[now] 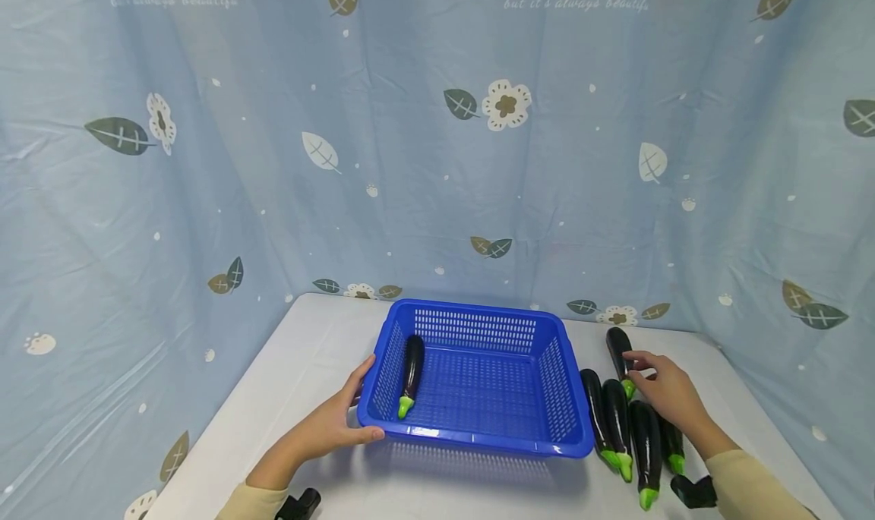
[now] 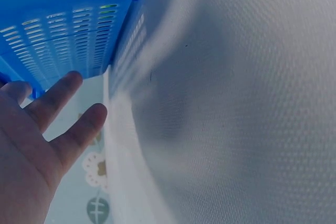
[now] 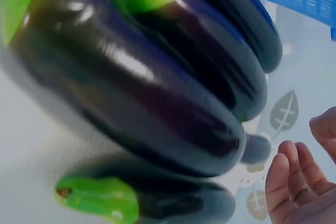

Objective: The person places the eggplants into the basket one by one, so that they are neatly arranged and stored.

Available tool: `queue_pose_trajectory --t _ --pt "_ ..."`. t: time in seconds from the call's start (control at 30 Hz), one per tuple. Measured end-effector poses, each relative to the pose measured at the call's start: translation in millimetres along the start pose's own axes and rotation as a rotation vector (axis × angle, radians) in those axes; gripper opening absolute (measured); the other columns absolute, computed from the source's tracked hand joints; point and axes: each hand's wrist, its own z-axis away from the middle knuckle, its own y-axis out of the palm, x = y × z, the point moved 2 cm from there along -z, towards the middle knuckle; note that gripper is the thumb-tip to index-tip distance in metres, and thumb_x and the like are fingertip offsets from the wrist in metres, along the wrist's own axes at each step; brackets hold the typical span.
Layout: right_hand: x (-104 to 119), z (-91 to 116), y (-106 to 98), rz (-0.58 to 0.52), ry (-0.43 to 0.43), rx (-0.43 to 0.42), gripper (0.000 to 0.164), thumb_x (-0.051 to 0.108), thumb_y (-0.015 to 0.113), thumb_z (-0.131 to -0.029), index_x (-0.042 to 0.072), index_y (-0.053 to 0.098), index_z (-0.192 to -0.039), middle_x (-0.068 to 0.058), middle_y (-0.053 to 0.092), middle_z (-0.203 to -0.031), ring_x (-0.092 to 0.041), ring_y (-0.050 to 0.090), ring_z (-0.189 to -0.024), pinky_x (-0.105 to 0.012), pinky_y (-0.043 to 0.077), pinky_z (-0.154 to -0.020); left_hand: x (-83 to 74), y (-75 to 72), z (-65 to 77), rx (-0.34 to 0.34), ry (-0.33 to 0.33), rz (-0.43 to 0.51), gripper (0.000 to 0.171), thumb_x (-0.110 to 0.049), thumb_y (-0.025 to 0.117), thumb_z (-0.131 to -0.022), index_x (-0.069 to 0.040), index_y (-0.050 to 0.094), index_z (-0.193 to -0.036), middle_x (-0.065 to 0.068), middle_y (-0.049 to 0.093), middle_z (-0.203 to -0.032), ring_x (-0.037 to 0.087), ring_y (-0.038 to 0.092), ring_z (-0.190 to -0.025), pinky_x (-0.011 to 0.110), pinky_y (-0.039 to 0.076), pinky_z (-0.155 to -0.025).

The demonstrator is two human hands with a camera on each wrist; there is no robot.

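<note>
Hanging behind white table [image 1: 335,330], basket [image 1: 475,438] and eggplants [image 1: 617,417]: blue leaf-patterned curtain [image 1: 410,163].

the basket [image 1: 478,439] is open above; eggplants [image 1: 617,421] crowd its right side.

A curtained booth [image 1: 102,224], this: blue leaf-and-flower curtain [image 1: 410,186] walls in the white table [image 1: 335,334] on three sides, the room beyond hidden from us!

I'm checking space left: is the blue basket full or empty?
Nearly empty: one eggplant lies inside the blue basket; the remaining floor shows bare.
</note>
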Motion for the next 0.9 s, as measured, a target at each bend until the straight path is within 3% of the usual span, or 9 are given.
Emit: queue_pose_trajectory --t 0.33,0.6,0.9 --pt "-23 4 -11 0.025 0.038 0.001 0.039 0.012 0.061 -0.097 -0.007 0.06 -0.131 -0.033 0.062 -0.112 -0.051 0.064 -0.098 -0.059 0.055 -0.076 0.9 0.2 0.1 0.001 0.009 0.012 0.117 -0.036 0.084 -0.083 -0.025 0.0 -0.165 0.022 0.026 -0.164 0.046 0.04 -0.141 0.064 0.04 -0.107" --pt "-37 7 -14 0.035 0.077 0.003 0.039 0.013 0.061 -0.097 -0.008 0.059 -0.13 -0.029 0.063 -0.108 -0.044 0.064 -0.093 -0.053 0.054 -0.071 0.6 0.6 -0.4 0.004 0.002 0.016 0.117 -0.037 0.084 -0.083 -0.026 0.001 -0.165 0.023 0.026 -0.163 0.047 0.04 -0.141 0.064 0.04 -0.107" --pt "-46 14 -16 0.042 0.13 0.02 0.043 0.016 0.061 -0.097 -0.009 0.057 -0.131 -0.032 0.061 -0.111 -0.046 0.062 -0.094 -0.053 0.054 -0.072 1.1 1.2 -0.3 0.0 0.006 0.008 0.117 -0.036 0.084 -0.083 -0.026 0.001 -0.165 0.025 0.027 -0.162 0.048 0.04 -0.14 0.065 0.04 -0.107"
